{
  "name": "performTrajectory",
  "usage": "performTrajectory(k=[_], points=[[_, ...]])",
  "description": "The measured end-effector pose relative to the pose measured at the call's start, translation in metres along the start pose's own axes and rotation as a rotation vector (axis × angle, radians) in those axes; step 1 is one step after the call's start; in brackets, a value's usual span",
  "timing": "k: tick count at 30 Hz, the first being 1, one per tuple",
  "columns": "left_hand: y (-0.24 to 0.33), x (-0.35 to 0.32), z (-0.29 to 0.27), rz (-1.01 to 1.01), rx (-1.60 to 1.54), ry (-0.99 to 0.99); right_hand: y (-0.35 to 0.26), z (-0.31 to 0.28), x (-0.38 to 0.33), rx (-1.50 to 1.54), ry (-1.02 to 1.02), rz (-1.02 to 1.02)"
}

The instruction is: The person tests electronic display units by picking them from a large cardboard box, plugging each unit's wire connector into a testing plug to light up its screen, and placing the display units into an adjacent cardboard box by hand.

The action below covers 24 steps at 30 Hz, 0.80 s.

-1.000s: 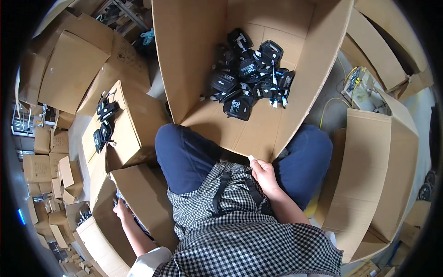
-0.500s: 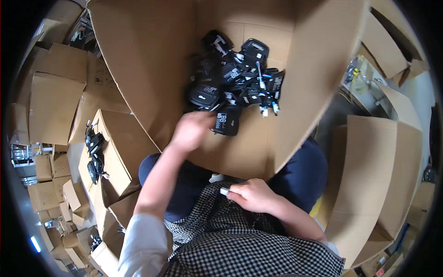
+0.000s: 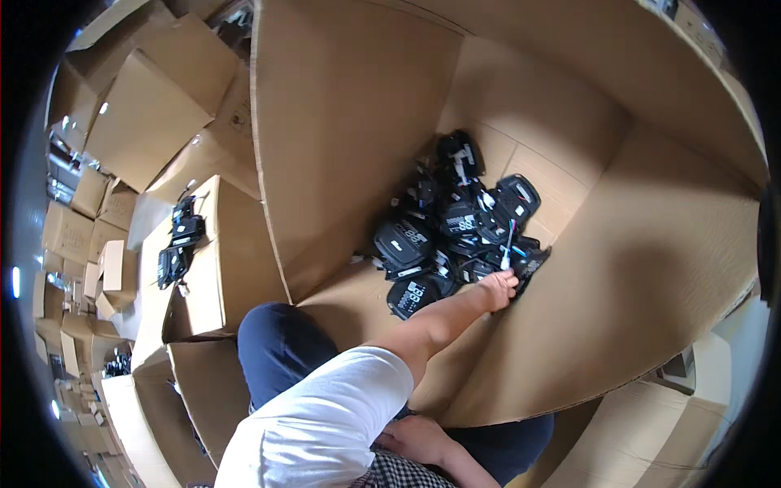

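My left hand reaches deep into a big cardboard box, its fingers curled in at the near right side of a heap of black display units. It touches the heap beside a white cable plug and a black unit; what the fingers grip is hidden. The heap includes a rounded unit with light printed marks, a lower unit and a unit lying back up. Short cables with white plugs hang among them. My right hand rests low at my lap, its fingers hidden behind my left sleeve.
The large open cardboard box surrounds the heap, with tall walls on both sides. At left, more black units lie on a closed carton. Open cartons stack up behind it, and another box stands at right.
My left hand has gone from the heap's near left edge to its right side. My right hand has sunk behind the left sleeve; its small white piece no longer shows. The view has shifted.
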<state>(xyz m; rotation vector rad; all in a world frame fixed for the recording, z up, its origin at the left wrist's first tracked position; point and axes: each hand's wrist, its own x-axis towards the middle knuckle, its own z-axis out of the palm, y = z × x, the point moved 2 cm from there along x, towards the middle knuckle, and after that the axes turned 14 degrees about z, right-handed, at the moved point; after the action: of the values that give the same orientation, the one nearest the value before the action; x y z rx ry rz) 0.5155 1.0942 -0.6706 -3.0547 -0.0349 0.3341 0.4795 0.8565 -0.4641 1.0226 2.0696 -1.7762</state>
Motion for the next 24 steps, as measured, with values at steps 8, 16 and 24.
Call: performTrajectory(k=[8, 16, 24], points=[[0.068, -0.103, -0.073, 0.016, 0.117, 0.294, -0.019, 0.021, -0.014, -0.036, 0.053, 0.035], [0.271, -0.235, -0.116, -0.12, -0.479, 0.258, -0.03, 0.074, -0.019, 0.125, 0.195, 0.041], [0.371, -0.277, -0.173, -0.12, -0.455, 0.177, -0.027, 0.156, -0.054, 0.802, 0.571, 0.124]])
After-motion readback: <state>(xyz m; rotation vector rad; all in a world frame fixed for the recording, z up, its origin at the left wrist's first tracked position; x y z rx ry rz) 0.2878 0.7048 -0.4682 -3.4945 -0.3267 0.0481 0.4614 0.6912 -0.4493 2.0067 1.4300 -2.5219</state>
